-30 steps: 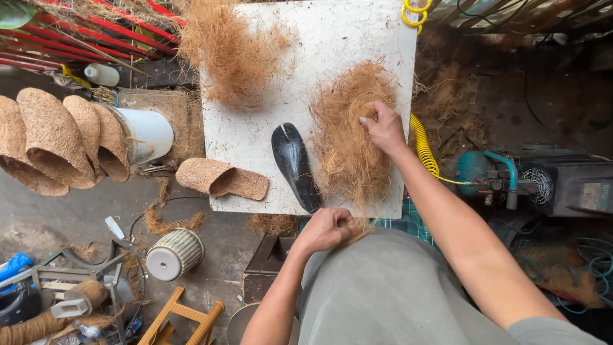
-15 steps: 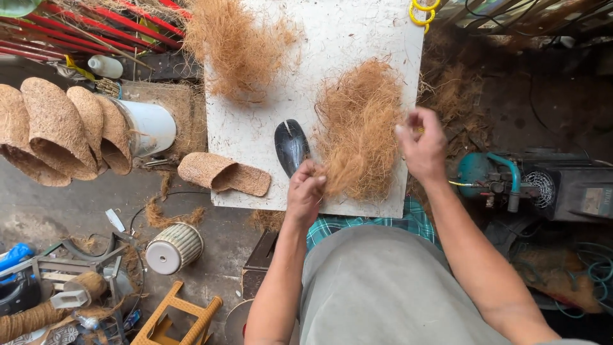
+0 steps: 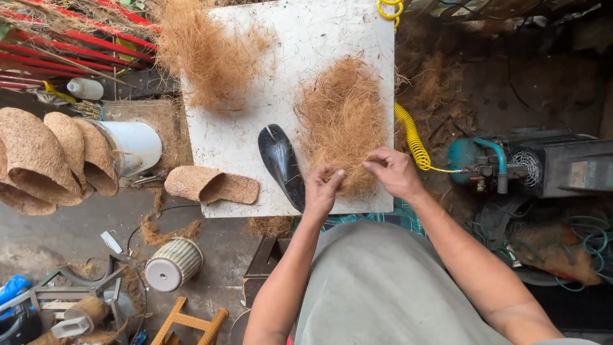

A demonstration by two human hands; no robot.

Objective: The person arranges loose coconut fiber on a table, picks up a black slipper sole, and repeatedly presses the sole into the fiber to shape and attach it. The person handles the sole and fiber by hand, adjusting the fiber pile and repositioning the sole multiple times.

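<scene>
A flat mat of brown coconut fibre (image 3: 343,115) lies on the right half of a white board (image 3: 300,45). My left hand (image 3: 322,188) and my right hand (image 3: 396,171) both pinch the near edge of this mat, fingers closed on the strands. A black shoe-shaped form (image 3: 281,163) lies just left of my left hand. A finished fibre slipper (image 3: 211,185) rests at the board's near left edge. A second loose heap of fibre (image 3: 207,54) sits at the board's far left corner.
Several fibre slipper uppers (image 3: 45,160) hang at the left beside a white bucket (image 3: 137,144). A yellow coiled hose (image 3: 412,137) runs to a teal compressor (image 3: 485,163) at the right. A ribbed white pot (image 3: 169,265), tools and scraps lie on the floor.
My left hand rose from the board's near edge to the fibre mat. My right hand pulled back from the mat's middle to its near edge. Both now grip the fibre together.
</scene>
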